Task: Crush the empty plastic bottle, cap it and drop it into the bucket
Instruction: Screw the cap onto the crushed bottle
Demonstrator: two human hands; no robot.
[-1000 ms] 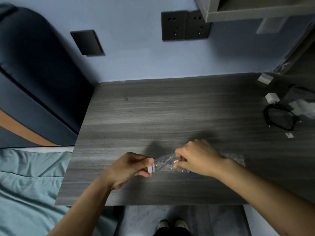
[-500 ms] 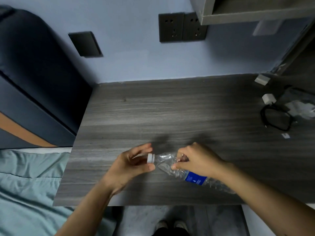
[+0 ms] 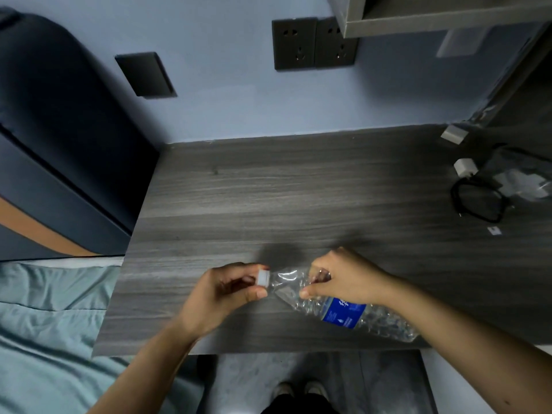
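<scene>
I'm looking down over the grey wood-grain desk [image 3: 268,198], which is filling most of my view and butting against the pale blue wall [image 3: 227,94]. Off to the left, a dark blue padded headboard [image 3: 53,138] is standing beside the desk, with teal bedding [image 3: 44,324] lying below it. On the wall, a double black socket [image 3: 313,43] is sitting under a grey shelf [image 3: 433,16], and a single black plate [image 3: 145,74] is sitting further left.

The crushed plastic bottle [image 3: 343,309] is lying across the near edge of the desk, crumpled, its blue label facing up and its base pointing toward the right. My right hand [image 3: 346,279] is gripping it around the shoulder, fingers curled over the top and thumb pressing from the near side. My left hand [image 3: 221,291] is pinching the white cap [image 3: 263,277] at the bottle's neck between thumb and fingertips; I cannot tell whether the cap is threaded on fully.

Far right, a black cable loop [image 3: 478,201] is lying beside a small white charger block [image 3: 465,167].
</scene>
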